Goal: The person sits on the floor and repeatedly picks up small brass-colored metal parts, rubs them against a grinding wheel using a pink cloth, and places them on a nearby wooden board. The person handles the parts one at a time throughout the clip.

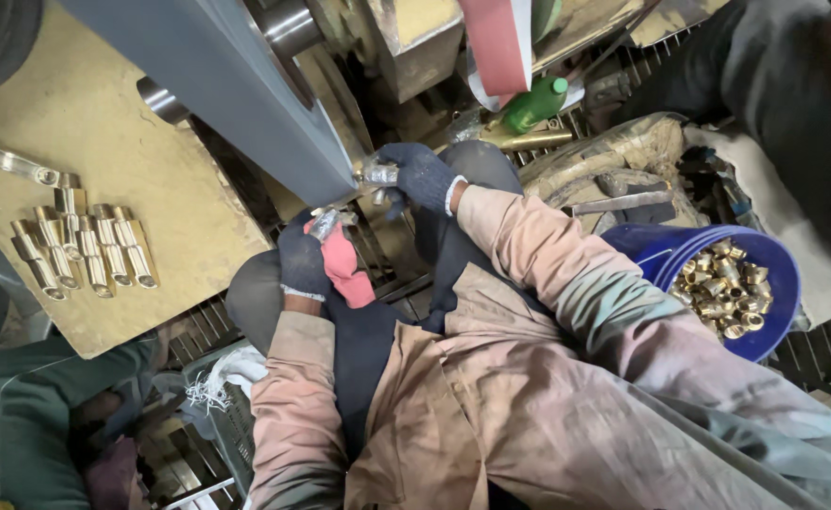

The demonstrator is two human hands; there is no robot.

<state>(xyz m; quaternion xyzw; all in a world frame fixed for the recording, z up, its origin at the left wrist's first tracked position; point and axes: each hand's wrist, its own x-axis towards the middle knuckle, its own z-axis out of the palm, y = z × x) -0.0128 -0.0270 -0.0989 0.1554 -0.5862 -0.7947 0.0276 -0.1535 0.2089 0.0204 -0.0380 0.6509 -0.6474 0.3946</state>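
Pressing a small metal part (378, 174) against the grey belt (245, 94) at frame centre, the right hand (422, 176) clenches it; the left hand (304, 260) grips another part (325, 223). Finished pieces (80, 247) lie at left; a blue bucket (774, 274) at right holds many more.

A green plastic bottle (532, 104) with a green cap is lying tilted among clutter at top centre, its pale label showing indistinctly; no signs or screens are appearing.
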